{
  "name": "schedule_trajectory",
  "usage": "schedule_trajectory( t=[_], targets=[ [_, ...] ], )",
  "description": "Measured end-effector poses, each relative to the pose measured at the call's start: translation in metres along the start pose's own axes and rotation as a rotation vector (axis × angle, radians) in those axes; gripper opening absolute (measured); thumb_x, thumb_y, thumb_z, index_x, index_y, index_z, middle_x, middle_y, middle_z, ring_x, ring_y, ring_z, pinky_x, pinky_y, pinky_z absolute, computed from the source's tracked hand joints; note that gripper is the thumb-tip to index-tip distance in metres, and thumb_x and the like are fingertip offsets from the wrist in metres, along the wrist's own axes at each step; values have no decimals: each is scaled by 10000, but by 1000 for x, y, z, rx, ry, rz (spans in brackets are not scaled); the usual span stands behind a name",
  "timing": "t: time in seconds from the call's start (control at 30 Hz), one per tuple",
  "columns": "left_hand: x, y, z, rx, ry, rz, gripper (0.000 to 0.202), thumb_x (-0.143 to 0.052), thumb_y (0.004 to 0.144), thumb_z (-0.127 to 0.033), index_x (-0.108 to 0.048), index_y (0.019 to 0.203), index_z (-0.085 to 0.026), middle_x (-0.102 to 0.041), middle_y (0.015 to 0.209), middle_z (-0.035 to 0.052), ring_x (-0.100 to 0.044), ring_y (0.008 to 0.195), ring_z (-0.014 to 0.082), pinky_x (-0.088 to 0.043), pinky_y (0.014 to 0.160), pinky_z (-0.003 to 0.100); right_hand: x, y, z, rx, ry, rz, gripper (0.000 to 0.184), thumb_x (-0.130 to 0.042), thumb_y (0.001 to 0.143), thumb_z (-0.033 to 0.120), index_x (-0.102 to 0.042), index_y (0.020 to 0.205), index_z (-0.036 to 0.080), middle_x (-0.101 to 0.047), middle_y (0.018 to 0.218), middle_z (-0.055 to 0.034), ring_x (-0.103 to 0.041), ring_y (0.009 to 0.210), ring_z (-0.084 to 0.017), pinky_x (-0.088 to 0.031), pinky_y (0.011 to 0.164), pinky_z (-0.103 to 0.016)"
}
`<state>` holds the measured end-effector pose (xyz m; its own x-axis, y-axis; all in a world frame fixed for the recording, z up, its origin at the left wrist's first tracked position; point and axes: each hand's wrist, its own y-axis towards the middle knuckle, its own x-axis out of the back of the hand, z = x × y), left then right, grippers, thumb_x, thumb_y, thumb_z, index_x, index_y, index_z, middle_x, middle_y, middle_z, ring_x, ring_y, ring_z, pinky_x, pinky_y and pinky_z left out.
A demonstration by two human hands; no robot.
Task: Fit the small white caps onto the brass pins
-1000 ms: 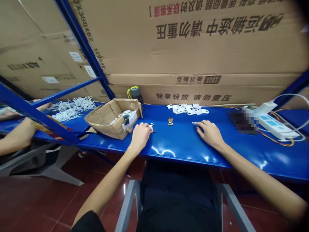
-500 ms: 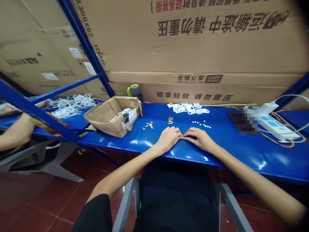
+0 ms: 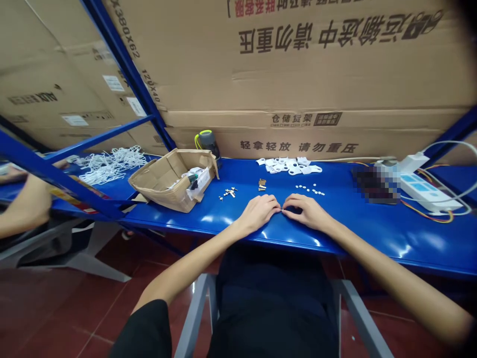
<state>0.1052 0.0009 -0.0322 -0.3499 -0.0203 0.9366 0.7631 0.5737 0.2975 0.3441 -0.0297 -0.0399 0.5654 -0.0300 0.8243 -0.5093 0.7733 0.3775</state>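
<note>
Fingertips (image 3: pixel 276 206) of your left hand (image 3: pixel 258 212) and right hand (image 3: pixel 310 213) meet above the front of the blue table (image 3: pixel 238 171), both closed in a pinch on a tiny piece (image 3: pixel 281 211); they hide most of it, so you cannot tell what it is. You seem to be in the middle of fine two-handed work on it. Your next move probably calls for a light, steady pinch with both tips lined up, since something so small could slip.

From your fingertips, white discs (image 3: pixel 307 188) lie scattered at two o'clock, brass bits (image 3: pixel 262 186) at eleven and small pins (image 3: pixel 231 192) near ten. Beyond the pins sits your open box (image 3: pixel 158 195); at three o'clock is a power strip (image 3: pixel 425 191). White rings (image 3: pixel 294 170) spread at twelve, with a bottle (image 3: pixel 209 141) standing between ten and eleven.

Farther off, past the blue post (image 3: pixel 130 74), another person's arm (image 3: pixel 28 211) rests at nine, near white cords (image 3: pixel 108 166). Printed cardboard (image 3: pixel 316 89) walls off twelve.
</note>
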Motion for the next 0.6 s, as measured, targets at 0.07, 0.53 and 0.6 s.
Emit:
schedule_trajectory(
  t=[0.07, 0.53, 0.6],
  targets=[
    [3, -3, 7, 1, 18, -7, 258, -505, 1099, -311, -740, 1093, -204, -727, 1139, 40, -651, 1062, 200, -483, 910, 315, 6, -2, -7, -19, 8, -7, 201, -600, 1008, 383, -745, 1008, 244, -744, 1109, -79, -708, 1020, -256, -559, 947, -402],
    [15, 0, 32, 291, 292, -124, 267, -560, 1065, -340, -771, 1162, -207, -698, 1172, 97, -600, 1073, 264, -443, 892, 397, 15, -16, -51, -272, -344, -266, 363, -480, 987, 277, -686, 1271, 184, -731, 1138, -153, -665, 1084, -346, -551, 947, -507],
    [23, -5, 31, 307, 280, -136, 275, -554, 1068, -345, -770, 1168, -207, -702, 1173, 95, -604, 1067, 260, -446, 890, 393, 16, -17, -47, -284, -347, -260, 383, -470, 994, 281, -664, 1310, 183, -722, 1131, -149, -661, 1079, -344, -547, 936, -498]
  ],
)
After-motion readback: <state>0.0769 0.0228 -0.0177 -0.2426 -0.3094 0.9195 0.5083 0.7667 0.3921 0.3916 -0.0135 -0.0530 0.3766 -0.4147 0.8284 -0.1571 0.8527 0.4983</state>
